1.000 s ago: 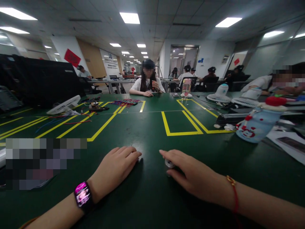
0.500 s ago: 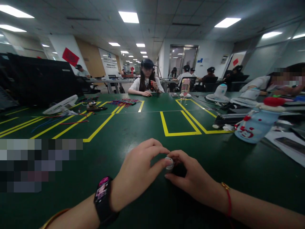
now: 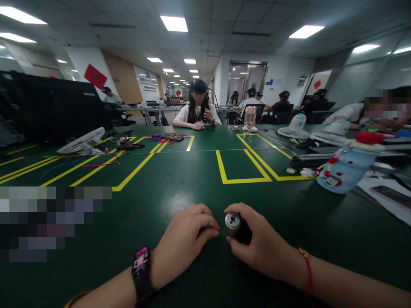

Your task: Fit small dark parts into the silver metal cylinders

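Both hands rest low on the near edge of a green bench [image 3: 192,171], close together. The right hand [image 3: 260,244] curls around a small dark cylinder [image 3: 232,224] with a shiny metal end face, its thumb and fingers closed on the sides of the piece so that the metal end points toward the left. The cylinder sits just above the bench surface, at the near middle of the view. The left hand [image 3: 184,241] lies just beside it, fingers bent and drawn together, the fingertips almost touching the metal end; whether they pinch anything small cannot be made out. A dark watch with a pink face [image 3: 141,267] wraps the left wrist and a red string bracelet [image 3: 306,269] circles the right wrist.

Yellow tape lines [image 3: 244,173] mark out boxes on the bench farther off. To the right, near the tape, a pale blue bottle with a red cap [image 3: 348,164] lies tilted on its side, and beyond it two small white fans [image 3: 293,126] stand near the far right edge. On the far left a white fan [image 3: 81,143] leans over, with a bunch of coloured wires [image 3: 167,137] to its right near the middle of the bench. A clear drinking bottle [image 3: 251,117] stands at the far edge. Across the bench a person in a white shirt [image 3: 197,113] sits with hands raised, and another person's sleeve [image 3: 351,111] shows at the far right.
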Motion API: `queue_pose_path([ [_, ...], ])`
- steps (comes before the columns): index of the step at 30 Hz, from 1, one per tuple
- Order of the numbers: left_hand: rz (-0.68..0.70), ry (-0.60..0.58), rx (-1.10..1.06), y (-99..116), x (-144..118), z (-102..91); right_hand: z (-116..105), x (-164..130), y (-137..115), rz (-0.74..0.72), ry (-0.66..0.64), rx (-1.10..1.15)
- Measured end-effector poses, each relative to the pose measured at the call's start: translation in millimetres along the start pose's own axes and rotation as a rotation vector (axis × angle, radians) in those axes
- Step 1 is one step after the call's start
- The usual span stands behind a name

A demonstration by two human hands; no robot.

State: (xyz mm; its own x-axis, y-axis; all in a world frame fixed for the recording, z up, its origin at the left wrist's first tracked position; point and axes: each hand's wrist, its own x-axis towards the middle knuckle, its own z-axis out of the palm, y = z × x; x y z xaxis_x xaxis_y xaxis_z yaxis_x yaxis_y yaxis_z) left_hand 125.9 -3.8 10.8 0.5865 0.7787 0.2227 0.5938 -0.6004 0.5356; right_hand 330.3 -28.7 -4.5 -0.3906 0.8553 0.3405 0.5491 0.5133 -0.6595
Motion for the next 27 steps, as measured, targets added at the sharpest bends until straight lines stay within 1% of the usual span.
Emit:
queue_pose_path([
  [3, 0.0, -0.037, -0.034, -4.3, -1.1, 5.3, -6.0, 1.1, 0.9, 0.052, 0.014, -0.021],
  [5, -0.028, -0.034, -0.087, -6.6, -3.6, 1.3, -21.2, -1.9, 7.8, 0.126, 0.063, -0.078],
  [7, -0.06, -0.024, -0.099, -12.1, -9.5, -8.2, -47.0, -11.6, 24.6, 0.221, 0.153, -0.182],
  [9, -0.079, -0.008, -0.041, -21.7, -18.4, -20.2, -80.3, -28.5, 51.6, 0.359, 0.251, -0.309],
  [10, -0.085, -0.007, 0.009, -27.7, -23.3, -26.1, -98.2, -38.7, 67.3, 0.455, 0.297, -0.376],
  [11, -0.089, 0.0, 0.062, -33.9, -27.9, -31.3, -115.6, -49.3, 83.1, 0.56, 0.316, -0.428],
  [13, -0.105, 0.002, 0.154, -45.5, -34.8, -38.3, -145.3, -67.8, 110.4, 0.709, 0.327, -0.499],
  [14, -0.117, 0.003, 0.181, -50.1, -36.8, -39.8, -155.5, -74.5, 120.0, 0.743, 0.319, -0.52],
  [15, -0.129, 0.001, 0.192, -53.7, -37.7, -40.1, -161.7, -78.6, 125.7, 0.742, 0.322, -0.559],
  [16, -0.14, 0.001, 0.192, -56.2, -37.6, -39.4, -163.1, -79.8, 127.3, 0.704, 0.338, -0.621],
  [17, -0.148, 0.002, 0.185, -57.6, -37.0, -37.9, -159.7, -78.1, 124.4, 0.63, 0.379, -0.703],
  [18, -0.152, 0.004, 0.179, -58.3, -35.9, -36.0, -151.4, -73.5, 117.2, 0.528, 0.427, -0.796],
  [19, -0.153, 0.006, 0.177, -58.3, -34.8, -34.1, -139.0, -66.4, 106.1, 0.408, 0.442, -0.871],
  [20, -0.151, 0.008, 0.183, -57.8, -33.9, -32.4, -123.4, -57.3, 91.6, 0.288, 0.41, -0.911],
  [21, -0.149, 0.01, 0.194, -57.1, -33.3, -31.1, -106.0, -46.9, 75.0, 0.184, 0.343, -0.913],
  [22, -0.145, 0.008, 0.209, -56.3, -33.2, -30.4, -88.3, -35.7, 57.6, 0.098, 0.223, -0.875],
  [23, -0.141, 0.006, 0.224, -55.3, -33.4, -30.1, -71.9, -24.6, 40.9, 0.044, 0.123, -0.834],
  [24, -0.137, 0.004, 0.236, -54.3, -33.9, -30.2, -58.2, -14.2, 26.7, 0.009, 0.077, -0.813],
  [25, -0.132, 0.002, 0.246, -53.4, -34.6, -30.5, -48.0, -5.0, 16.3, -0.011, 0.05, -0.798],
  [26, -0.128, 0.001, 0.252, -52.5, -35.3, -30.9, -41.6, 2.6, 10.9, -0.01, 0.055, -0.804],
  [27, -0.124, 0.002, 0.257, -51.6, -36.0, -31.3, -38.9, 8.3, 10.7, 0.007, 0.08, -0.825],
])
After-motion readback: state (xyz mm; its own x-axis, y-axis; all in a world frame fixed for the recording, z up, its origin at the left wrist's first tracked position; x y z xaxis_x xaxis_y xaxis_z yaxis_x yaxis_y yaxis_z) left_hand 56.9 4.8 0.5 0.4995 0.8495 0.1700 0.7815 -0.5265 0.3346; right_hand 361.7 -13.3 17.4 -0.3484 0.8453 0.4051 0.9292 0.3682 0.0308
